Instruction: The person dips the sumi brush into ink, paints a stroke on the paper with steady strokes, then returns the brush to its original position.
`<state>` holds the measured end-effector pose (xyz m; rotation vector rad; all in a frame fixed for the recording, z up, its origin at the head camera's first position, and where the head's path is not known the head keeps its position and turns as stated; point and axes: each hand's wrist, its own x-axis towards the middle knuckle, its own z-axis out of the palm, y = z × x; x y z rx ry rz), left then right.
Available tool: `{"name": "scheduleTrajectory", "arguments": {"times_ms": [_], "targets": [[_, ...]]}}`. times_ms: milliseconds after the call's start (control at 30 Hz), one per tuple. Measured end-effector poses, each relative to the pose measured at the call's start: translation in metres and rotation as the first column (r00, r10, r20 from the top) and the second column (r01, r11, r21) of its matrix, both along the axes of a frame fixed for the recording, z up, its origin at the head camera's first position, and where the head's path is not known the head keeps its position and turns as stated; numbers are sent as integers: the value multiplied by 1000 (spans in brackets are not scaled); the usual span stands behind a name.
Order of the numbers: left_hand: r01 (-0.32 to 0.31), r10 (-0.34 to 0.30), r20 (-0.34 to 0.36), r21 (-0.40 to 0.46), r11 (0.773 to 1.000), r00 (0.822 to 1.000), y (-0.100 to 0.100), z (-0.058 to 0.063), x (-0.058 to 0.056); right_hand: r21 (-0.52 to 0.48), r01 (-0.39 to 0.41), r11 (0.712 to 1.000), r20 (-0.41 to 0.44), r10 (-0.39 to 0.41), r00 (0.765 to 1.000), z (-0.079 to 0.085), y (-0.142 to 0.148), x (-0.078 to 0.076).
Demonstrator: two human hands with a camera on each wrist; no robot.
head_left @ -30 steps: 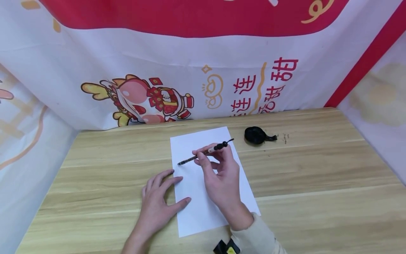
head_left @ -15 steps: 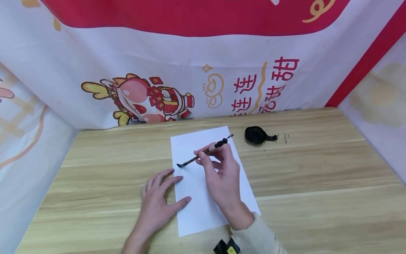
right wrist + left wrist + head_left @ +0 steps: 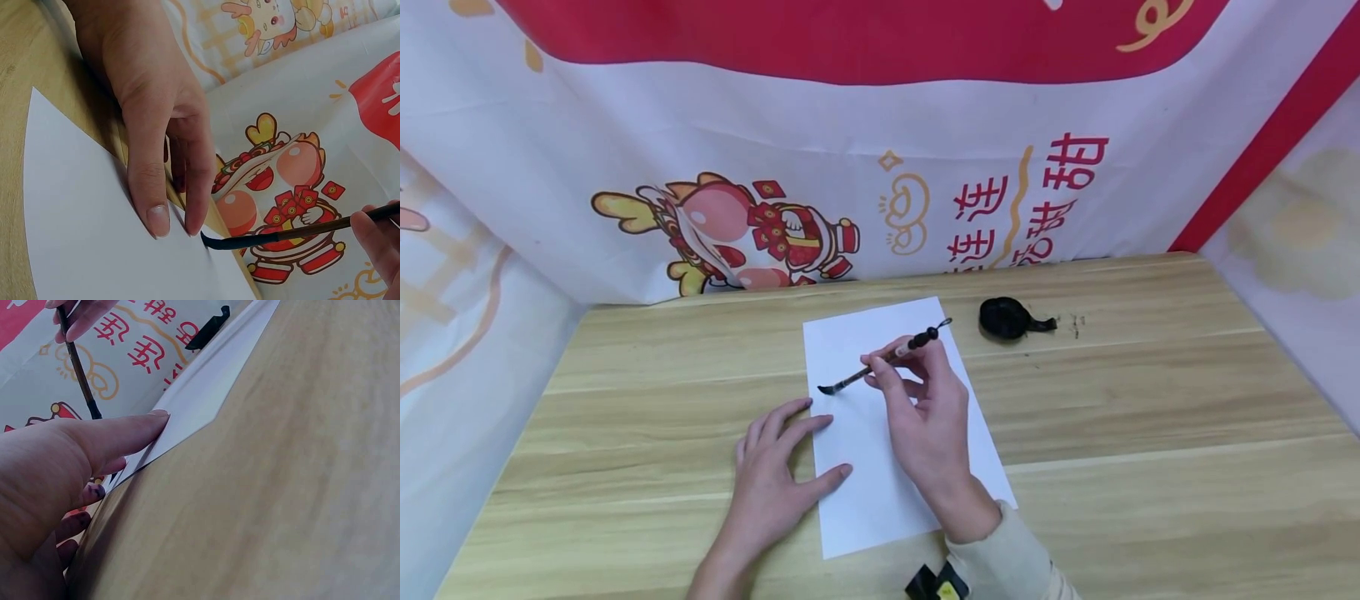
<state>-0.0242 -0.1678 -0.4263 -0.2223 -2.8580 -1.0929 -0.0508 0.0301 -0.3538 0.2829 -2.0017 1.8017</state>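
A blank white sheet of paper (image 3: 865,483) lies on the wooden table. My left hand (image 3: 775,475) rests at the paper's left edge with fingers spread, thumb and index finger on the sheet. In the left wrist view dark smudges mark some of its fingertips (image 3: 94,492). My right hand (image 3: 928,417) pinches a calligraphy brush (image 3: 880,364) by its dark handle, slanting over the paper. The black brush tip (image 3: 826,390) is at the paper's left side, just above my left fingers; in the right wrist view the bent bristles (image 3: 215,242) show close by the left index finger.
A round black ink dish (image 3: 1003,319) with a short handle stands beyond the paper's upper right corner, dark specks beside it. A black and yellow object (image 3: 936,583) sits by the right sleeve. Printed cloth (image 3: 850,125) hangs along the table's back and sides.
The brush has shifted slightly; its bristles, first nearly straight, now bend to the left against the paper. My left hand has stayed in place.
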Motion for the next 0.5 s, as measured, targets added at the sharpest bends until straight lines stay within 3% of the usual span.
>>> {"name": "scheduleTrajectory", "arguments": {"times_ms": [500], "targets": [[-4,4,20,6,1000,1000,1,3,0,20,34,999,-35,-34,999,-3,0,-2]]}}
